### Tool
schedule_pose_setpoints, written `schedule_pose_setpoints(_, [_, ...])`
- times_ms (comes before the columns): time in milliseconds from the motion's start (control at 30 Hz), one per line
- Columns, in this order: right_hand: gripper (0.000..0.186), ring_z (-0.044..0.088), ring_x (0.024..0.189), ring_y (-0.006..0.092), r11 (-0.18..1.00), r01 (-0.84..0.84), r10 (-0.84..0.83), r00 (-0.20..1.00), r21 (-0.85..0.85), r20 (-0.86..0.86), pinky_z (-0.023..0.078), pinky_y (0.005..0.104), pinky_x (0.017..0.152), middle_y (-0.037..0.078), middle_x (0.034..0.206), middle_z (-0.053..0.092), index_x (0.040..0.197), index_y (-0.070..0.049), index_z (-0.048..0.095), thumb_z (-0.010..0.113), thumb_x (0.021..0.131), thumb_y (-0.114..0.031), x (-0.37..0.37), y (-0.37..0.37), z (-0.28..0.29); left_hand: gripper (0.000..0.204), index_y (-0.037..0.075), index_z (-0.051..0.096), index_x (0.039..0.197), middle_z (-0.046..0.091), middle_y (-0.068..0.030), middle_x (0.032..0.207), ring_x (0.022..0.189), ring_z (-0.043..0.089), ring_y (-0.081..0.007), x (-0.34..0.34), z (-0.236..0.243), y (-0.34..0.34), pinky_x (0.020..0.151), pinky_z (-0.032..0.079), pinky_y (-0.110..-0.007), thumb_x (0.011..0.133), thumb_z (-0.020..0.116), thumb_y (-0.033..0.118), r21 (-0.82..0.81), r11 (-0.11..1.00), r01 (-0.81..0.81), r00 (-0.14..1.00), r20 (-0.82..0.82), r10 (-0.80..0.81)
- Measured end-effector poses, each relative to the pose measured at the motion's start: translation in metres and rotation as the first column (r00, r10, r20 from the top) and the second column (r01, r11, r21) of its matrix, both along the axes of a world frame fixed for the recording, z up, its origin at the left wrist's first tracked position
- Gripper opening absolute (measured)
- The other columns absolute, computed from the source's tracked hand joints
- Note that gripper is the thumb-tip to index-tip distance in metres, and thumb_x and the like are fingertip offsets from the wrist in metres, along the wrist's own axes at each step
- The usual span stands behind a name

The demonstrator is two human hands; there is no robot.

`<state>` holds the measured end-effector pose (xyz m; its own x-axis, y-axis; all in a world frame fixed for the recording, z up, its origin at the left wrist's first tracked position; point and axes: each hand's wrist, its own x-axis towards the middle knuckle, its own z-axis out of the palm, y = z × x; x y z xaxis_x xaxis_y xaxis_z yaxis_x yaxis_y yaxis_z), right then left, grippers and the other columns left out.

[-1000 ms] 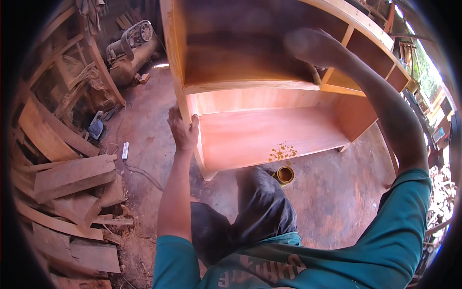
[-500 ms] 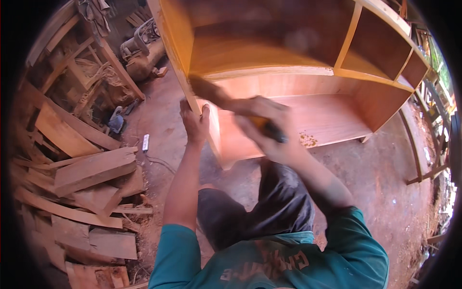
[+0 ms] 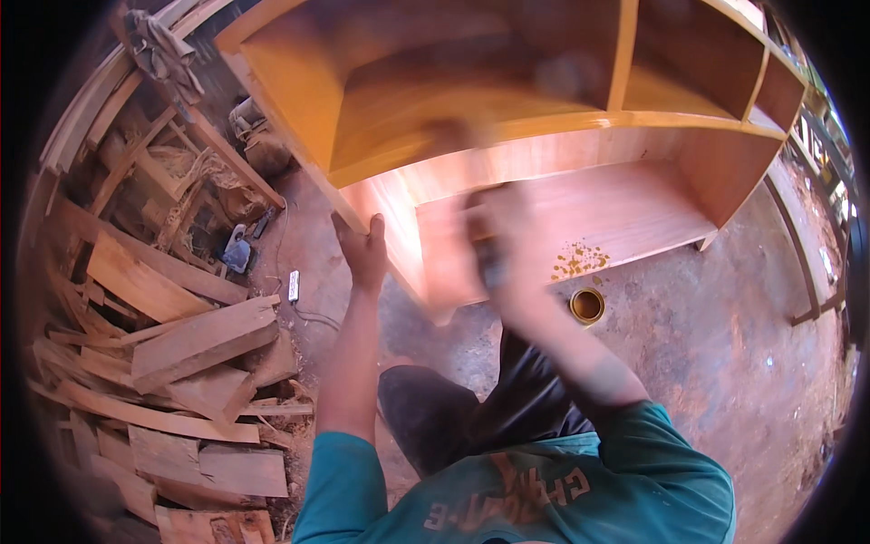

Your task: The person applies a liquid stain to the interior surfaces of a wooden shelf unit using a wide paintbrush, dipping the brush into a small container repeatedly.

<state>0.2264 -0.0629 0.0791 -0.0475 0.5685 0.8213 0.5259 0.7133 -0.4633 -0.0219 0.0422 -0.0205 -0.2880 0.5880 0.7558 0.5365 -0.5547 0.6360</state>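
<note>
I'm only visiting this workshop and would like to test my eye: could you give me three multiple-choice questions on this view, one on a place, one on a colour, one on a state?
1. Where does the small round tin stand?
A. on the floor by the cabinet
B. on the top shelf
C. on the plank pile

2. What colour is the person's shirt?
A. red
B. teal
C. white

3. What is the left hand doing?
A. hanging free
B. resting on the knee
C. gripping the wooden cabinet at its front edge

Answers: 1 A, it sits on the dirt floor beside the cabinet's lower shelf. 2 B, the sleeves show teal. 3 C, its fingers wrap the cabinet's side panel.
</note>
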Motion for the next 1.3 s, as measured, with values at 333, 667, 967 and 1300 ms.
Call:
schedule_pose_setpoints(333, [0.016,0.060,0.083,0.0206,0.997,-0.023,-0.018,0.869,-0.077,-0.494,0.048,0.0296,0.074,0.012,0.091,0.064,0.107,0.005,0.063,0.057,0.093,0.004,0.161,0.029,-0.018,0.051,-0.011,0.044,0.125,0.052,-0.0261,0.116,0.104,0.054,-0.0411,-0.006,-0.001,-0.007,0.095,0.044,-0.048,0.087,0.069,0.013,-0.027,0.999,-0.018,0.999,0.032,0.018])
schedule_pose_setpoints(667, [0.016,0.065,0.077,0.0325,0.972,0.002,0.036,0.987,0.236,-0.155,0.051,0.0369,0.065,0.016,0.094,0.066,0.099,0.000,0.067,0.061,0.085,0.005,0.069,0.019,-0.014,0.047,-0.009,0.049,0.120,0.053,-0.0275,0.112,0.108,0.052,-0.0439,-0.019,-0.001,-0.018,0.094,0.042,-0.051,0.087,0.069,0.018,-0.109,0.981,-0.162,0.973,-0.181,0.141])
schedule_pose_setpoints(967, [0.033,0.063,0.063,0.0269,0.701,-0.439,0.358,0.898,0.563,0.254,0.050,0.0374,0.055,0.011,0.081,0.065,0.111,-0.003,0.068,0.072,0.078,0.001,-0.047,0.017,0.157,0.071,0.002,0.045,0.144,0.051,-0.0241,0.125,0.118,0.051,-0.0415,-0.024,-0.096,-0.106,0.102,0.043,-0.048,0.083,0.076,0.020,-0.216,0.930,-0.298,0.951,-0.154,0.269])
schedule_pose_setpoints(1300, [0.017,0.062,0.059,0.0251,0.867,-0.423,0.204,0.782,0.261,0.588,0.051,0.0351,0.055,0.009,0.072,0.059,0.094,-0.004,0.067,0.072,0.078,-0.004,-0.072,0.019,0.108,0.054,0.004,0.055,0.135,0.054,-0.0263,0.130,0.125,0.049,-0.0432,-0.065,-0.202,-0.156,0.104,0.043,-0.049,0.086,0.069,0.023,-0.730,0.525,-0.439,0.832,-0.109,0.544])
